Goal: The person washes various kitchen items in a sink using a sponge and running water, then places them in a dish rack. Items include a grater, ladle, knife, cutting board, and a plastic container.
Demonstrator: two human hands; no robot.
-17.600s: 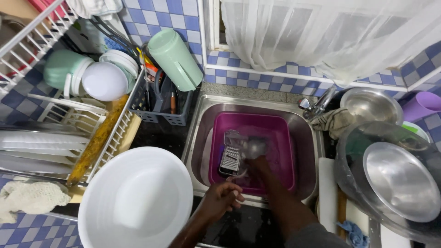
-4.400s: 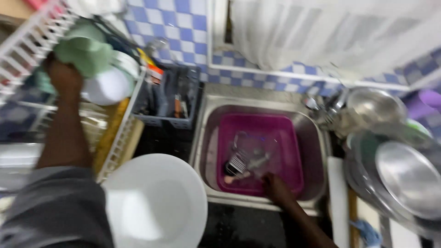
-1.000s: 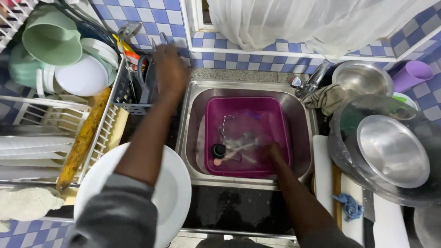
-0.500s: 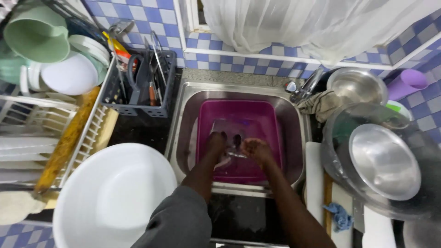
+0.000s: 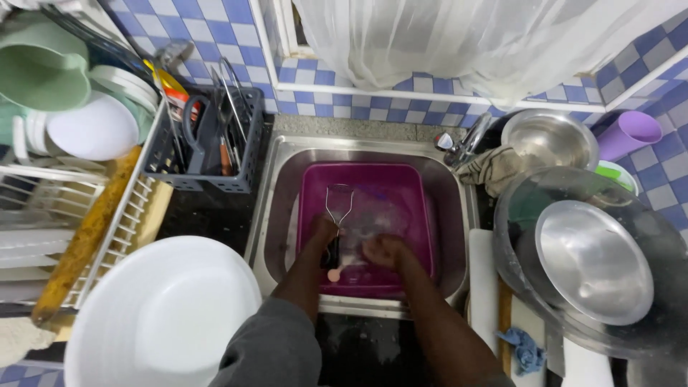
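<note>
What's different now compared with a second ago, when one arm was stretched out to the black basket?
The left hand has come back from the black cutlery basket into the purple basin and now grips a wire masher by its dark handle. The right hand stays low in the basin beside it. The white bowl, dish rack and steel lids have not moved.

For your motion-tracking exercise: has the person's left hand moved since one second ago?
Yes. The left hand left the black utensil caddy beside the sink and now sits in the purple basin, gripping a wire masher.
</note>
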